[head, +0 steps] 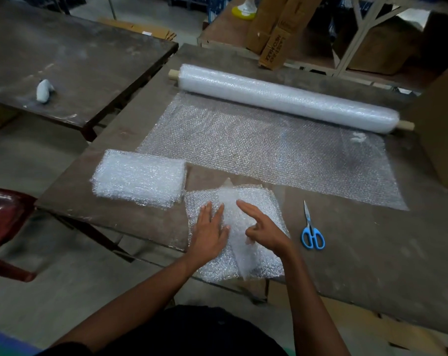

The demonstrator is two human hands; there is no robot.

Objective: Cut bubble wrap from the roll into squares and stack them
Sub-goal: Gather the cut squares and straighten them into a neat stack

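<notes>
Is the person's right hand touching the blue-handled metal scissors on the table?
Apart. The head view shows bare brown table between the right hand and the blue-handled scissors.

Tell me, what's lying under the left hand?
The left hand presses flat on a cut bubble wrap piece, which lies on the table and reaches its near edge. The wrap beneath the palm is covered.

Dusty brown table (346, 265) carried roll (287, 97) at far side, unrolled sheet (269, 150) spread nearer, stack of squares (138, 177) at left, cut piece (264, 263) overhanging near edge, blue scissors (312, 231) beside it.
</notes>
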